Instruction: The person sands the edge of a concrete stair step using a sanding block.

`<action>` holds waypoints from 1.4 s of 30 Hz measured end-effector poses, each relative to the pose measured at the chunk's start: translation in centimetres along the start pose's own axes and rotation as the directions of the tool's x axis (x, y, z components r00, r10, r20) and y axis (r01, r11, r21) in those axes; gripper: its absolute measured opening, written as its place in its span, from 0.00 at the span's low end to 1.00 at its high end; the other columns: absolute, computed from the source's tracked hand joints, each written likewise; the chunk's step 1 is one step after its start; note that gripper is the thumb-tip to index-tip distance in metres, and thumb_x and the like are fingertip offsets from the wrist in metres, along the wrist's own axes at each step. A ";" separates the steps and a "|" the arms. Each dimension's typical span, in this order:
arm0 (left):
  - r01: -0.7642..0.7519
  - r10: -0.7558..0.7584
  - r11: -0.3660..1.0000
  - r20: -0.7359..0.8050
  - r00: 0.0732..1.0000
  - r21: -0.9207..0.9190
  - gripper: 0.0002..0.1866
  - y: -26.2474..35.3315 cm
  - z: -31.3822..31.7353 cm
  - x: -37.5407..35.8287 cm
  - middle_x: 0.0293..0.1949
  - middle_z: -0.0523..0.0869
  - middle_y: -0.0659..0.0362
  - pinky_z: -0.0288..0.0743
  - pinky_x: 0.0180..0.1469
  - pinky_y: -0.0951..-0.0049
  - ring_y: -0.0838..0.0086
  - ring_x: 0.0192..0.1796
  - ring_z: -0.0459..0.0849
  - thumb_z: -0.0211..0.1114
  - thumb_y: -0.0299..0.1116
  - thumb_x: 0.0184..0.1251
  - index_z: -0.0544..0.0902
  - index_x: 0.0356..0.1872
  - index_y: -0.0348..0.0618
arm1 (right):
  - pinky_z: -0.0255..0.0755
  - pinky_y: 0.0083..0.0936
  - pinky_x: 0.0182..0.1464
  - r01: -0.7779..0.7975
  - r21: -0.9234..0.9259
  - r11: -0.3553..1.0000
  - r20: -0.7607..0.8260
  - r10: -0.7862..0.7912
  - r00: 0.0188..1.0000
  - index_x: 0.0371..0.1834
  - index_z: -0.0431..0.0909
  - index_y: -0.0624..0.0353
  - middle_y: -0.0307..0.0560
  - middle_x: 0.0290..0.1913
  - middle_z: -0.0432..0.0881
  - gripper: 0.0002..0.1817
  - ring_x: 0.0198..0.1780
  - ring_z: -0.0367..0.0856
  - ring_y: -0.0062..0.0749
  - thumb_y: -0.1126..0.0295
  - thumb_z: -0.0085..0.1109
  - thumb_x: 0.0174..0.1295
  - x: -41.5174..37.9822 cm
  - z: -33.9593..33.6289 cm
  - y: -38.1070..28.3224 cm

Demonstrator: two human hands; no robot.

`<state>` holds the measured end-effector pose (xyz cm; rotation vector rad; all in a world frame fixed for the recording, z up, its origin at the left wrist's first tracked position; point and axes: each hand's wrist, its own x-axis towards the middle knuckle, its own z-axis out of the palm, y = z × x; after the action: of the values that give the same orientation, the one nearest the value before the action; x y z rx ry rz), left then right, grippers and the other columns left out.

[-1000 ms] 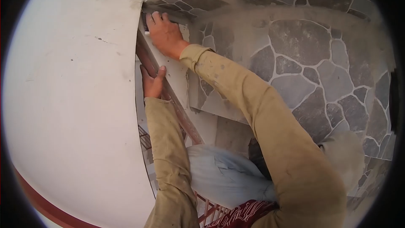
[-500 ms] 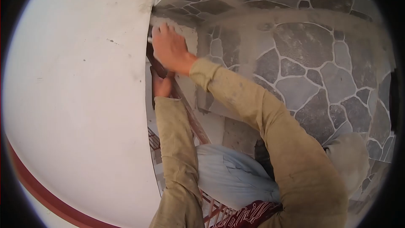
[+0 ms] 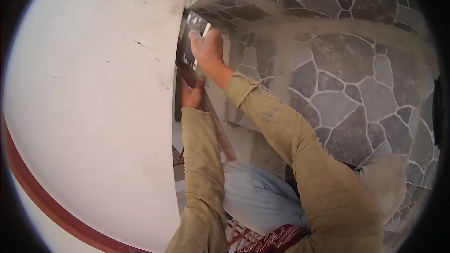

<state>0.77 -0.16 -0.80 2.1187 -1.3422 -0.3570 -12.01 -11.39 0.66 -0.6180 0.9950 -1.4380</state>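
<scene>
Now the right hand (image 3: 209,50), fingers clenching the trowel (image 3: 186,48), exposes its blade at 11 o'clock, likely between strokes; left hand (image 3: 191,96) pinches bar (image 3: 217,124).

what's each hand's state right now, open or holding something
Left hand: closed, holding the bar.
Right hand: closed, holding the trowel.

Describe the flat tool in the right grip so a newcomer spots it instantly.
Follow the right edge of the big white surface up the picture. Near its top, the right grip holds the flat tool. It is short, broad and dark with whitish smears, unlike the long, narrow reddish-brown bar just below.
</scene>
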 end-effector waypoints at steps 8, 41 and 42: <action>-0.078 0.074 0.996 0.072 0.995 0.053 0.51 0.0 -0.1 0.4 0.74 0.60 0.41 0.49 0.76 0.65 0.58 0.77 0.57 0.72 0.38 0.62 0.47 0.74 0.24 | 0.74 0.50 0.40 0.004 0.086 0.996 0.007 -0.005 1.000 0.19 0.76 0.72 0.73 0.25 0.79 0.16 0.32 0.80 0.69 0.67 0.58 0.55 -1.0 1.6 -1.1; 0.032 -0.032 0.999 -0.008 0.999 0.042 0.55 -0.2 0.2 -0.3 0.76 0.52 0.38 0.44 0.77 0.67 0.56 0.79 0.50 0.72 0.42 0.60 0.43 0.76 0.28 | 0.73 0.38 0.32 0.056 0.101 0.993 0.216 -0.077 0.973 0.24 0.78 0.71 0.54 0.21 0.79 0.16 0.28 0.78 0.26 0.65 0.63 0.55 4.1 1.5 1.7; 0.032 -0.032 0.998 -0.010 0.999 0.047 0.55 -0.4 -0.1 -0.4 0.76 0.52 0.38 0.44 0.77 0.67 0.56 0.79 0.50 0.72 0.42 0.60 0.43 0.76 0.28 | 0.73 0.38 0.32 0.053 0.106 0.993 0.217 -0.075 0.973 0.24 0.78 0.71 0.54 0.21 0.79 0.16 0.28 0.78 0.26 0.65 0.63 0.55 3.9 0.9 1.4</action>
<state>0.95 0.32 -1.01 2.1801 -1.3252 -0.3313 -11.04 -15.26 -0.82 -0.7245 0.7306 -1.4314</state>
